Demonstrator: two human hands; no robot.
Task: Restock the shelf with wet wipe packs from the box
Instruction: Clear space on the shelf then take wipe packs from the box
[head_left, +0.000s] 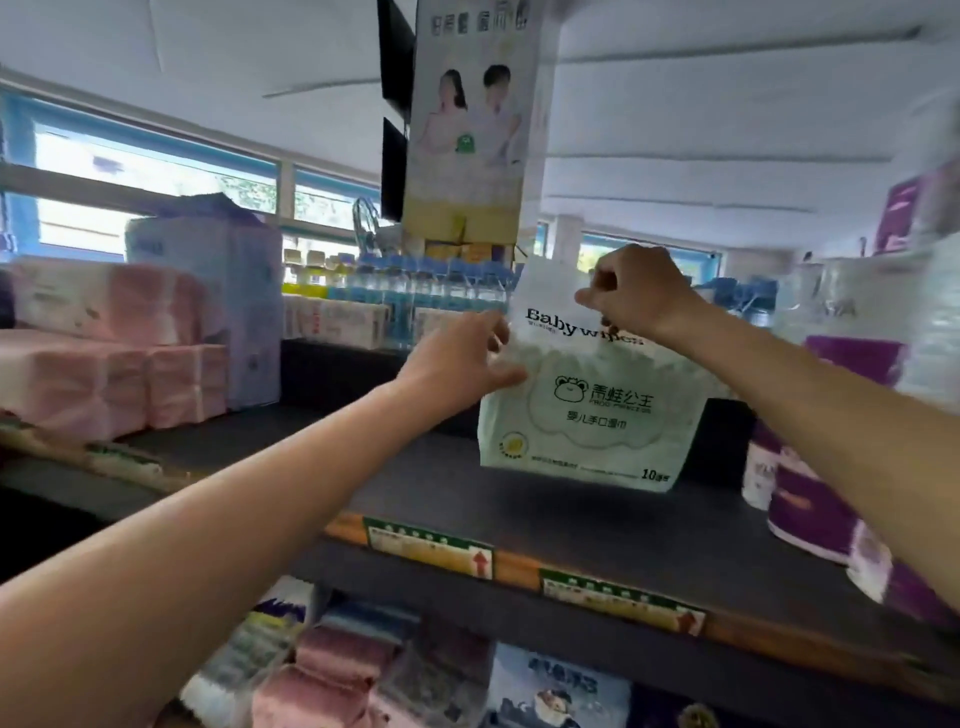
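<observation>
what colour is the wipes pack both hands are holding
Pale mint green with black lettering, seen in the head view: the wipes pack.

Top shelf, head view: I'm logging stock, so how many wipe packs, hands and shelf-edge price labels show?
Pale green plastic baby wipes pack, gripped by both hands above the dark top shelf: 1
Bare hands, left hand and right hand: 2
Green-topped price labels: 2
Total: 5

"Baby wipes" (also "10") on pack (592, 410)
</observation>
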